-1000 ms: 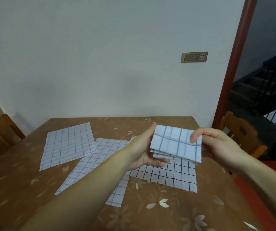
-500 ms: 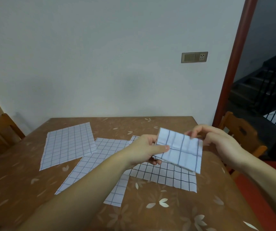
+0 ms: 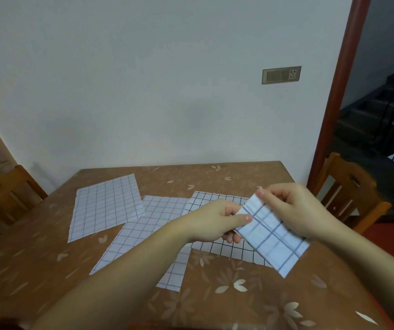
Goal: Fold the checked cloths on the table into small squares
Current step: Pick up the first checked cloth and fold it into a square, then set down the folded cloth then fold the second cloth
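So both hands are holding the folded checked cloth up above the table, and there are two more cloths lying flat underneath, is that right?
Not quite: the head view shows three flat cloths on the table, not two: far-left cloth, middle cloth, black-lined cloth. The rest holds: left hand and right hand hold the folded cloth above the table.

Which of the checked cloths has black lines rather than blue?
The flat cloth lying under the hands, right of the two blue-lined flat ones; the folded cloth held above it is blue-lined too.

The folded cloth [image 3: 272,236] sits between the left hand [image 3: 215,221] and right hand [image 3: 296,210], above the table [image 3: 215,306]. Three flat cloths lie below and left of the hands, overlapping.
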The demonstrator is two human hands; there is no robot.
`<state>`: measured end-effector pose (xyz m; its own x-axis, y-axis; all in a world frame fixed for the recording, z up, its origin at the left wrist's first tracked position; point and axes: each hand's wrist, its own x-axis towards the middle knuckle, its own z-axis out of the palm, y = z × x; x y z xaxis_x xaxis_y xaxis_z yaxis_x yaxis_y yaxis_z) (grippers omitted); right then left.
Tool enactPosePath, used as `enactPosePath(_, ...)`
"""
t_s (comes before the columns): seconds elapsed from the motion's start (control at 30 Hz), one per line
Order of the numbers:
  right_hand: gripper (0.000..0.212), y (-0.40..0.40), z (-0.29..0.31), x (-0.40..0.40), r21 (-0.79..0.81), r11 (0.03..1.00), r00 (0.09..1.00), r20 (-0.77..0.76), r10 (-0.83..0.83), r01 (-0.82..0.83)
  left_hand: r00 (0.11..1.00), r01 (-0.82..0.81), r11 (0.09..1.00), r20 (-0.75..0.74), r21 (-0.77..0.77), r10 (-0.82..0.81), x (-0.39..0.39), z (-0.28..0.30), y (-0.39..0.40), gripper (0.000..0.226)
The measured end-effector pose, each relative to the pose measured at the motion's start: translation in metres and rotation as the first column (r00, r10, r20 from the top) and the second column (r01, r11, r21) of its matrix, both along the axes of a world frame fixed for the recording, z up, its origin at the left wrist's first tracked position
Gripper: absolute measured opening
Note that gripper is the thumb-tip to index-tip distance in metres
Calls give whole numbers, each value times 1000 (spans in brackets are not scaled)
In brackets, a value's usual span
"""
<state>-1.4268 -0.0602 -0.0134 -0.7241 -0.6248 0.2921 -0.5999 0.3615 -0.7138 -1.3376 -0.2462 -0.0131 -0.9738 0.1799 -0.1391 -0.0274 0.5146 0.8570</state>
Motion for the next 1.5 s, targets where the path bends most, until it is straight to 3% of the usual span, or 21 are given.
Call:
enactPosePath(0.1, 42, 9, -4, -1, -37, 999, 971, 241, 0, 9, 995, -88, 996, -50, 25, 89, 0, -6, -6, 27)
enactPosePath(0.2, 25, 16, -16, 2, -41, 998, 845, 530, 69, -56, 976, -188, 976, -91, 109, 198, 2, -17, -20, 28)
enactPosePath(0.3, 23, 8, -29, 9, -123, 989, 795, 607, 8, 84, 960, -247, 955, -94, 163, 264, 10, -30, -30, 27)
enactPosePath(0.37, 33, -2, -35, 17, -159, 973, 777, 629, -29, 165, 944, -285, 936, -111, 207, 312, 17, -38, -35, 29)
enactPosePath(0.47, 34, -16, -45, 38, -106, 988, 713, 701, -8, 116, 907, -360, 881, -105, 307, 407, 27, -55, -42, 32)
enactPosePath(0.57, 21, -25, -62, 58, -45, 993, 691, 722, -42, 107, 901, -390, 846, -38, 365, 432, 38, -78, -47, 35)
enactPosePath(0.8, 13, -30, -107, 60, 44, 978, 622, 766, -164, 203, 920, -391, 868, 139, 306, 365, 42, -132, -52, 19)
enactPosePath(0.97, 13, -42, -166, 40, 156, 972, 526, 820, -227, 177, 858, -490, 847, 286, 206, 427, 40, -182, -51, 31)
enactPosePath(1.07, 23, -50, -215, 28, 277, 954, 571, 768, -289, 110, 777, -582, 806, 367, 109, 511, 36, -221, -45, 33)
enactPosePath(1.2, 7, -57, -263, 21, 416, 909, 619, 710, -335, 16, 633, -689, 724, 450, -44, 630, 35, -269, -35, 36)
enactPosePath(1.37, 27, -58, -297, 17, 507, 858, 667, 669, -328, -86, 669, -603, 769, 389, -213, 633, 41, -301, -35, 54)
enactPosePath(1.5, 28, -59, -302, 10, 528, 837, 696, 655, -294, -143, 688, -567, 774, 354, -282, 633, 44, -295, -29, 60)
